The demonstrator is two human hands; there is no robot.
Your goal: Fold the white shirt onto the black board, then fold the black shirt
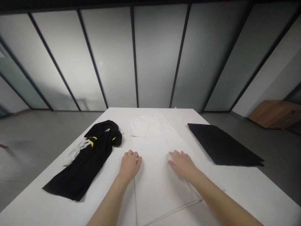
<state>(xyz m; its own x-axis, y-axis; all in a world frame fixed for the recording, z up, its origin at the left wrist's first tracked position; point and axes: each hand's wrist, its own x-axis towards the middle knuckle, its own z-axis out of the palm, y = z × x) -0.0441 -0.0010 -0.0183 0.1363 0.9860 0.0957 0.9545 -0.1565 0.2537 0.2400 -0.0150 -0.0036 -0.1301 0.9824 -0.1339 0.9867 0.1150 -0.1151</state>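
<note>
- The left hand (129, 164) rests on the white trousers (155, 179), fingers loosely curled, with no visible pinch of cloth.
- The right hand (182, 164) lies on the same trousers, fingers spread and slightly arched, holding nothing.
- The trousers lie flat down the middle of the white surface (237, 191), between both hands, with the legs reaching toward the far edge; one leg's end is turned outward near that edge.
- A black sports shirt with yellow and white markings (81, 174) lies crumpled along the left edge of the surface, just beside the trousers.
- A flat black sheet (223, 145) lies along the right edge, well apart from the right hand.
- A wooden cabinet (275, 114) stands on the grey floor (39, 135), off to the right beyond the surface.
</note>
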